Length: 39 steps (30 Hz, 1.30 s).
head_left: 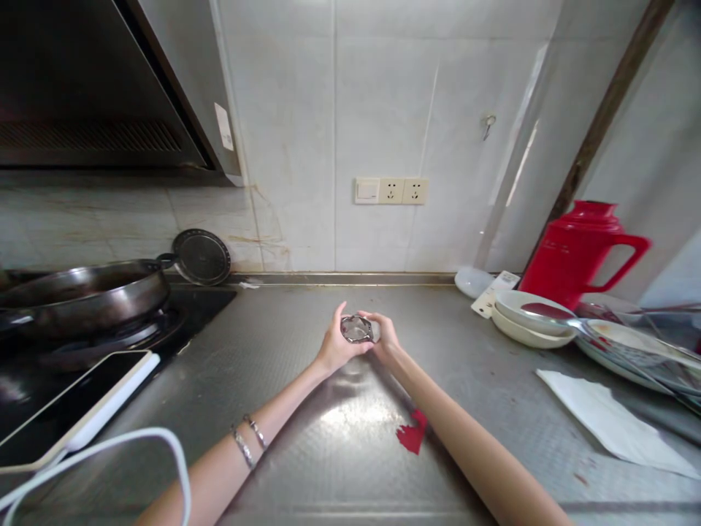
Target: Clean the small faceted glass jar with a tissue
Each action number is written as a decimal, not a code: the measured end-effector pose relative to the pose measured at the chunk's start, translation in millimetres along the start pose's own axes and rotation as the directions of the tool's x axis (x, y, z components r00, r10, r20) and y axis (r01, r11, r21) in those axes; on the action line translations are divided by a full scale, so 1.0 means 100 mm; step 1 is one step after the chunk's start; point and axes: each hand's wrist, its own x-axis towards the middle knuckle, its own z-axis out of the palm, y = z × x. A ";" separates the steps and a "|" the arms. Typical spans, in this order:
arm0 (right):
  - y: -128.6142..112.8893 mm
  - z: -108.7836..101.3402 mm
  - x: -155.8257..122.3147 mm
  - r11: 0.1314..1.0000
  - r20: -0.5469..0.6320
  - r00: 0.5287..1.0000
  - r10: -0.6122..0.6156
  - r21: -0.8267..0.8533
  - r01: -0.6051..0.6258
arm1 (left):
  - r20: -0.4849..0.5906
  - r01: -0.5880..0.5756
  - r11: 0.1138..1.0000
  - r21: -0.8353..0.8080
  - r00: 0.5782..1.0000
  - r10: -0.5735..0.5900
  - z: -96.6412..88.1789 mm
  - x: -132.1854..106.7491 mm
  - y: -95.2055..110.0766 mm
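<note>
Between the hands, above the worktop (471, 380), a small silvery object (357, 329) lay crosswise, left hand (335, 345) and right hand (386, 334) each curled closed on one end.

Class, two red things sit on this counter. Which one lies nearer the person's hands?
The small flat red scrap, beside the right forearm. The red jug stands upright at the far right, behind the bowls.

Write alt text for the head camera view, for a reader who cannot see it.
The left hand and right hand hold a small shiny object together over a steel counter. A dark wok sits on the stove at left; stacked bowls and a red jug stand at right.
</note>
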 end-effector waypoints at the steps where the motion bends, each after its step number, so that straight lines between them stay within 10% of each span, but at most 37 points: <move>1: -0.01 0.03 -0.02 0.999 0.013 1.000 0.029 0.037 -0.029 | -0.004 0.000 1.000 -0.009 1.000 0.000 0.01 -0.01 -0.01; 14: -0.25 0.06 -0.19 0.974 0.308 0.937 0.164 0.099 -0.203 | 0.045 0.037 0.998 -0.053 0.998 -0.034 0.08 -0.03 0.00; 33: -0.09 0.11 -0.22 0.993 0.083 0.990 0.112 0.027 -0.114 | -0.109 0.091 0.995 -0.045 0.990 -0.095 0.10 0.02 -0.06; 39: -0.21 0.03 -0.20 0.973 0.077 0.978 0.193 0.113 -0.200 | 0.138 0.089 0.993 -0.071 0.987 -0.078 0.10 -0.02 -0.02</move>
